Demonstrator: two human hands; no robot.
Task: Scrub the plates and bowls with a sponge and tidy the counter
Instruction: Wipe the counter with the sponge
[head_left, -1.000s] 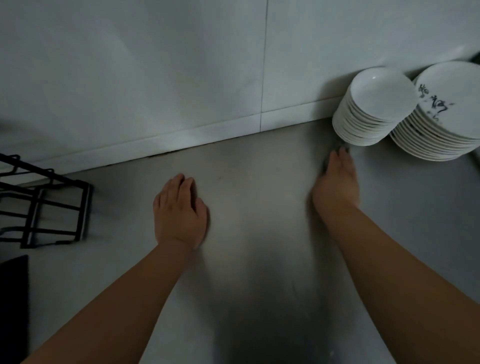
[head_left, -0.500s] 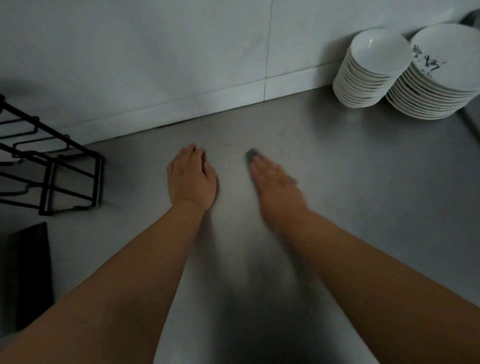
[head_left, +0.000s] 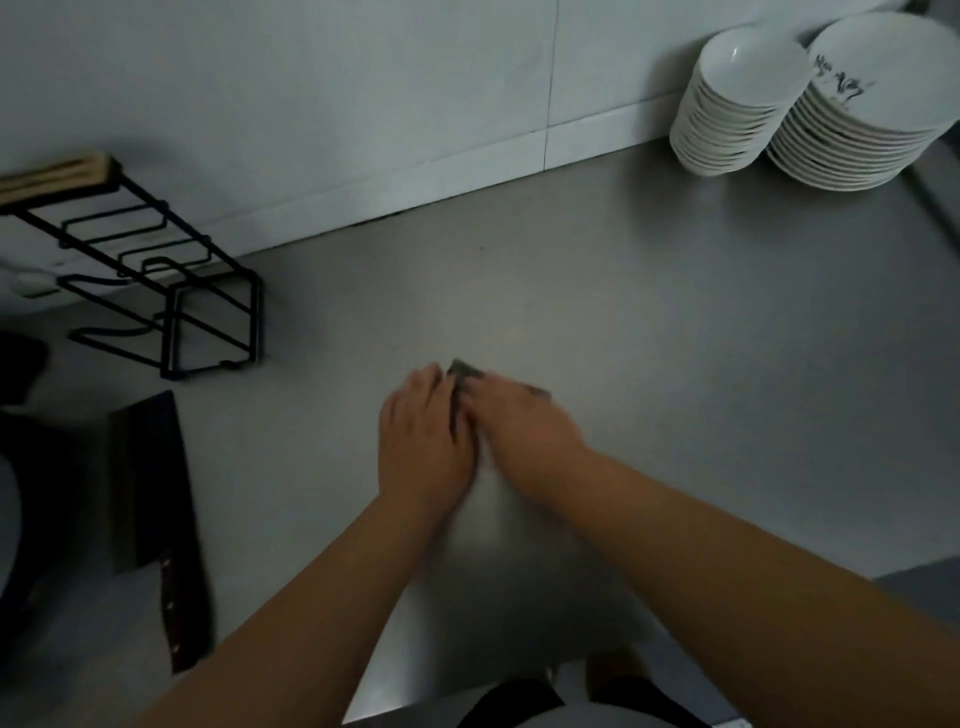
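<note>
Now that our flat right hand (head_left: 519, 423) has slid the thin dark-grey sponge (head_left: 466, 370) against our flat left hand (head_left: 421, 441), tidying looks underway.

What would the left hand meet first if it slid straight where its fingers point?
Ahead of the left hand lies bare counter, then the tiled wall, probably; the dark sponge sits just right of that line.

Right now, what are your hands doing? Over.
Left hand flat on counter. Right hand pressing sponge. Plate stacks back right, untouched. Cleaver left, apart from hands.
</note>
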